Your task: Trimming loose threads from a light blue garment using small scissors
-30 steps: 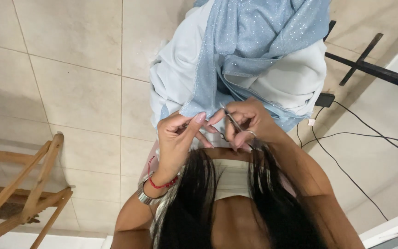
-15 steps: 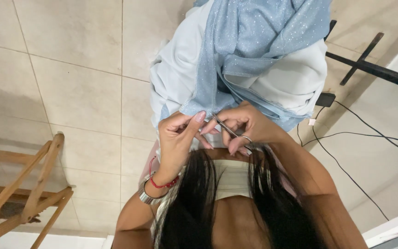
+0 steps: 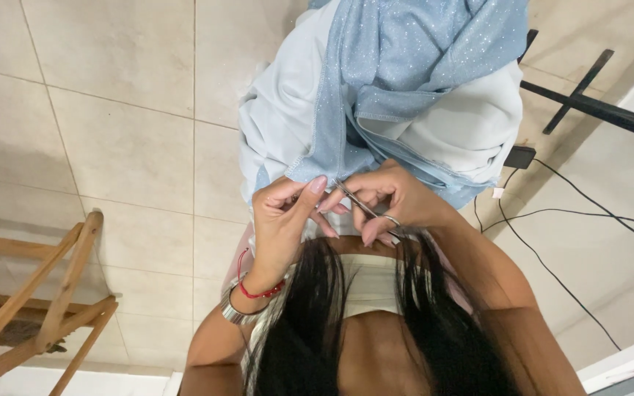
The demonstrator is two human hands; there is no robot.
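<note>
With your right hand (image 3: pixel 394 202) gripping the scissors (image 3: pixel 365 205) and your left hand (image 3: pixel 288 216) pinching the blue fabric (image 3: pixel 405 81) edge (held near your chest), a slipping pinch could make you snip crookedly.

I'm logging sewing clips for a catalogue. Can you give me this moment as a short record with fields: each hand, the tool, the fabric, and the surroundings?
left hand: left hand pinches the edge of the glittery light-blue fabric
right hand: right hand grips small metal scissors, tips pointing at the pinched edge
fabric: blue layer draped over pale white cloth, hanging down in front of the person
wrist: red cord and metal bracelet on the left wrist
surroundings: beige tiled floor, wooden frame at left, black cables at right
</note>
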